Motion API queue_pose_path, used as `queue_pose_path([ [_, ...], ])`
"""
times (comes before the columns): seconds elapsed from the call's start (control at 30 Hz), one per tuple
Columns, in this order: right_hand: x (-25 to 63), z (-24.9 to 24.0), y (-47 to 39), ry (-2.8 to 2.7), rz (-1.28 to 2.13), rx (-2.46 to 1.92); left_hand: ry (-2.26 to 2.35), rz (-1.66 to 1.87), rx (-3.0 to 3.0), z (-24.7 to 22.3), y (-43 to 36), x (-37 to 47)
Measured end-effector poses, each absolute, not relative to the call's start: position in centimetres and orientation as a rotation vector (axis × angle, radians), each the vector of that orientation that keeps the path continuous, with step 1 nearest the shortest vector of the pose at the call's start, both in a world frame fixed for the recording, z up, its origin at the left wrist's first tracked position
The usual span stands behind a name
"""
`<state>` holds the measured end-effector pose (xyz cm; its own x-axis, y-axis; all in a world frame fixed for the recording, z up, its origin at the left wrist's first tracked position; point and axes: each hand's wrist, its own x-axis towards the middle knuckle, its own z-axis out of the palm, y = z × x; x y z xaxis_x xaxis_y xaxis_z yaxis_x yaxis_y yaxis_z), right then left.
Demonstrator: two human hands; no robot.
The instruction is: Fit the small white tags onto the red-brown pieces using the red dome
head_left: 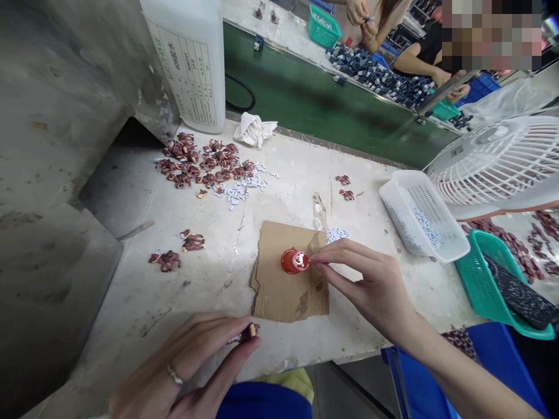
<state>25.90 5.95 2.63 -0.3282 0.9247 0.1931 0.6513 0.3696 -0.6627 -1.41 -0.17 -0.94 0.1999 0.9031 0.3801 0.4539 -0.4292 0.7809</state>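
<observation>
My left hand (187, 364), with a ring on one finger, pinches a small brown figurine (252, 331) between thumb and fingertips above the table's near edge. Most of the figurine is hidden by the fingers. My right hand (371, 276) has thumb and forefinger pressed together at the side of a small red cup (288, 263). Whatever tiny thing is in that pinch is too small to make out. White smears show on the cup's upturned end. The cup sits on a torn piece of cardboard (279, 299). Small white-and-blue pieces (337, 234) lie just behind the right fingers.
Brown figurines (187, 169) and pale curved pieces (240, 189) are heaped at the back left. A large white jug (192, 70), a crumpled cloth (254, 129), a white basket (423, 215), a green basket (484, 279) and a fan (502, 157) surround the workspace. Co-workers' hands (360, 14) appear beyond the green partition.
</observation>
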Motion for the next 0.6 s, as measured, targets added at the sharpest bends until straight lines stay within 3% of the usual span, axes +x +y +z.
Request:
queue_pose_path([
  [0.6,21.1,4.0,2.1,-1.648,1.088,-1.125,1.173,1.236,1.818,0.8,0.7,2.1],
])
